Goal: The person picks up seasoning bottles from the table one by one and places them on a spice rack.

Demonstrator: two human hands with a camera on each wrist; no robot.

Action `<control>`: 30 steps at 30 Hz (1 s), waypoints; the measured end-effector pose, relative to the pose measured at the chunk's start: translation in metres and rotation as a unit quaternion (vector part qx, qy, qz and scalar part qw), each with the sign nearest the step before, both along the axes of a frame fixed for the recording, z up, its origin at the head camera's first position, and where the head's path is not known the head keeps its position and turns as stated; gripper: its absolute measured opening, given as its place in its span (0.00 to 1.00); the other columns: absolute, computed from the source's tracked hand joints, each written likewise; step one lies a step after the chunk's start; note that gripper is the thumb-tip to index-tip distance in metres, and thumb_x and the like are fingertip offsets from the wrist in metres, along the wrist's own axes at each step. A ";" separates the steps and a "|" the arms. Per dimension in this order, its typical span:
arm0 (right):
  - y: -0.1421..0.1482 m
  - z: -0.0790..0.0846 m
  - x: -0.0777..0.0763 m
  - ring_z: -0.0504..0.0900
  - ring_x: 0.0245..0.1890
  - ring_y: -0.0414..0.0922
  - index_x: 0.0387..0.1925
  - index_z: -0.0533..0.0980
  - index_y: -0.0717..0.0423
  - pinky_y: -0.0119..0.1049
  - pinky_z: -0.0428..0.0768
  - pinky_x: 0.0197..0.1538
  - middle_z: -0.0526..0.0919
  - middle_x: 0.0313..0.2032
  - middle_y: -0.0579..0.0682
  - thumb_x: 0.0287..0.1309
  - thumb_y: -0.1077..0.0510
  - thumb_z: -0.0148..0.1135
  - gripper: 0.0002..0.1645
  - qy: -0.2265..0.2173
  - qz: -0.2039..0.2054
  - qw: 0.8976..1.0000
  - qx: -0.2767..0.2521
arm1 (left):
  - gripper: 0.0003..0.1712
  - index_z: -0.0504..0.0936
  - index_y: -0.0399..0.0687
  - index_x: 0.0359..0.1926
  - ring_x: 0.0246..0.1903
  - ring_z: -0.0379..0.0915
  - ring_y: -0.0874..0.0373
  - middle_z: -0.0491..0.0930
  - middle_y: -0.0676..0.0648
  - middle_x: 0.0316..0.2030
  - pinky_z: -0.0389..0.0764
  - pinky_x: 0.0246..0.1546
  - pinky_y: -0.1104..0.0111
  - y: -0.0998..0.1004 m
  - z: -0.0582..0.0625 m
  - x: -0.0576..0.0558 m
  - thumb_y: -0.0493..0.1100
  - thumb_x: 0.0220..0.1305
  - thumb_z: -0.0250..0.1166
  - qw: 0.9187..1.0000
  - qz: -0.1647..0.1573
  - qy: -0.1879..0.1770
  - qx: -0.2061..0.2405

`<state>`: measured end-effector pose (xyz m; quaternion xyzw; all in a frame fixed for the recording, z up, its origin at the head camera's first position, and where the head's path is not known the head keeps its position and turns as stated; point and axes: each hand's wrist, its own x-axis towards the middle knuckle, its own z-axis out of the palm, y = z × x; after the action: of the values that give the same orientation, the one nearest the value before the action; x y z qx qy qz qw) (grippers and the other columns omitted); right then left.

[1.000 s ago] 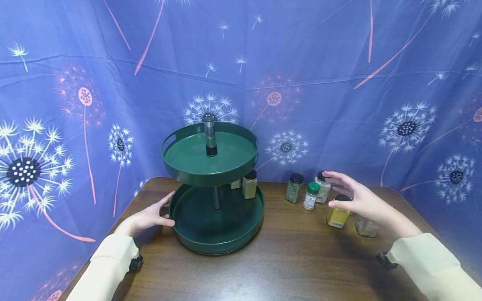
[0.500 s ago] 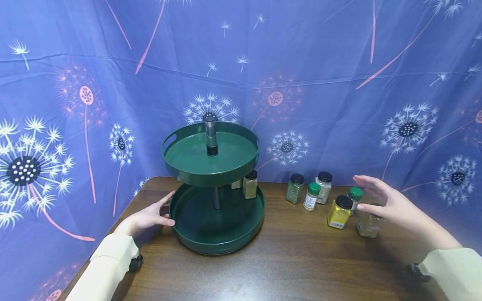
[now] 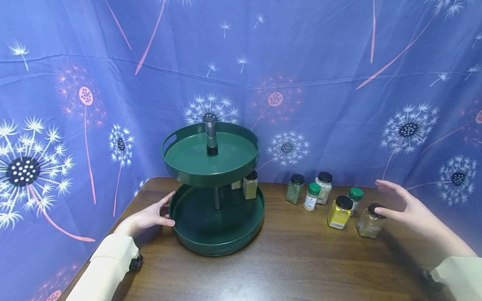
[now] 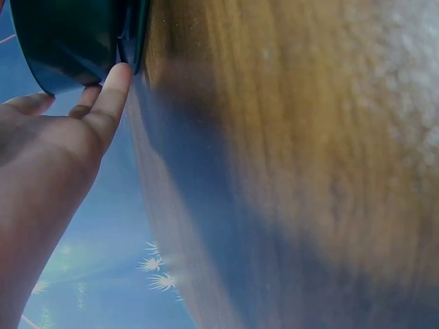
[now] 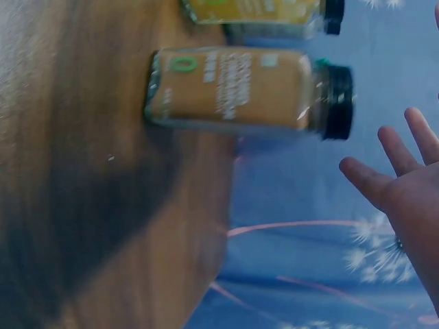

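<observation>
A two-tier green turntable stand [image 3: 222, 244] is on the table at left centre. My left hand [image 3: 150, 215] rests against the outer wall of its lower tray, fingers extended, thumb on the near side. In the left wrist view the fingertips [image 4: 120, 72] touch the green wall. My right hand [image 3: 408, 209] is spread with nothing in it, beside a jar of brown ground spice [image 3: 370, 223] with a black lid. In the right wrist view this brown-spice jar [image 5: 240, 89] stands apart from the right hand [image 5: 411, 178].
A yellow spice jar [image 3: 338, 215] and a green-capped jar [image 3: 355, 196] stand left of the brown one. Farther left are a green-herb jar [image 3: 294, 190], a small green-capped bottle [image 3: 311, 200] and a black-lidded jar [image 3: 324, 188]. A tan spice jar [image 3: 250, 187] stands in the lower tray.
My right hand has moved right, from above the yellow jar to beside the brown-spice jar, uncovering the jars behind it. My left hand stays at the lower tray.
</observation>
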<state>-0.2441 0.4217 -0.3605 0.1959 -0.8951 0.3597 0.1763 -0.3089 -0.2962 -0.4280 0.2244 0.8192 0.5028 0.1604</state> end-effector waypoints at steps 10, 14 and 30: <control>0.018 -0.032 -0.004 0.65 0.52 0.17 0.72 0.51 0.54 0.13 0.66 0.44 0.64 0.56 0.22 0.53 0.73 0.61 0.48 -0.026 0.011 0.998 -0.049 | 0.61 0.32 0.41 0.74 0.67 0.44 0.30 0.42 0.27 0.69 0.64 0.60 0.49 -0.002 -0.003 -0.003 0.40 0.55 0.70 1.000 -0.006 -0.001 0.004; 0.021 -0.044 -0.005 0.63 0.52 0.18 0.73 0.47 0.44 0.15 0.67 0.42 0.61 0.58 0.24 0.58 0.70 0.59 0.49 -0.073 0.002 0.994 -0.078 | 0.61 0.32 0.40 0.73 0.67 0.43 0.30 0.42 0.27 0.69 0.63 0.61 0.49 -0.001 -0.003 -0.004 0.40 0.55 0.70 1.000 -0.008 0.000 0.009; 0.020 -0.069 -0.002 0.75 0.46 0.24 0.72 0.49 0.47 0.23 0.75 0.41 0.59 0.60 0.27 0.60 0.70 0.56 0.44 -0.123 0.046 0.985 -0.112 | 0.60 0.33 0.40 0.73 0.66 0.46 0.30 0.41 0.27 0.70 0.64 0.60 0.49 -0.002 -0.003 -0.003 0.40 0.55 0.69 1.000 0.000 0.010 -0.010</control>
<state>-0.2465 0.4419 -0.4297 0.1700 -0.8541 0.4866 0.0693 -0.3118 -0.2979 -0.4310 0.2277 0.8261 0.4919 0.1541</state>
